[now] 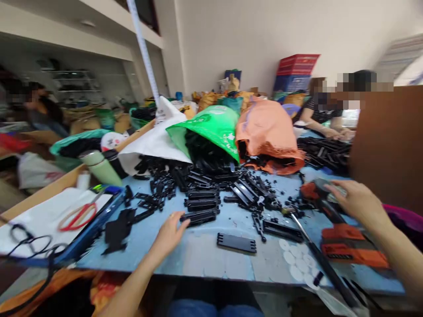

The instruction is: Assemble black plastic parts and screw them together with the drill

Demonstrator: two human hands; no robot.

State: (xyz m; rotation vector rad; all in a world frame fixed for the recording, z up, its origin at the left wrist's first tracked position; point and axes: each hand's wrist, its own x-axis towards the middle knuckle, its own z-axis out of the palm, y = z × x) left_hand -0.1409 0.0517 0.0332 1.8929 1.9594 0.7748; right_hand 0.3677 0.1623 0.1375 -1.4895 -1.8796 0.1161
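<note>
The end of a slotted black part (200,216) is being touched or nearly touched by the left hand (172,233), whose thumb and forefinger are being held a narrow gap apart; whether the part is being gripped cannot be told. This part is being kept just to the right of the left fingertips, nearest the wearer in a short row with two similar parts (202,203). The top of an orange-and-black power drill (330,214) is being covered by the fingers of the right hand (358,202), which are being held partly spread; how firmly the drill is being held cannot be told.

Between the hands, closer to the table's front edge, a lone ribbed piece (236,243) is being borne flat by the blue table (158,266), well apart from the right hand. White discs (295,259) and a long-handled tool (325,259) are being supported to the left of the drill. Heaps of small black parts (161,187) are being spilled around the mouths of a white sack (155,143), a green sack (214,125) and an orange sack (269,132). At the far left, red-handled scissors (77,216) are being held up by a blue-edged tray (77,246). Across the table, dark strips (325,152) are being worked over by another person's hands (335,133).
</note>
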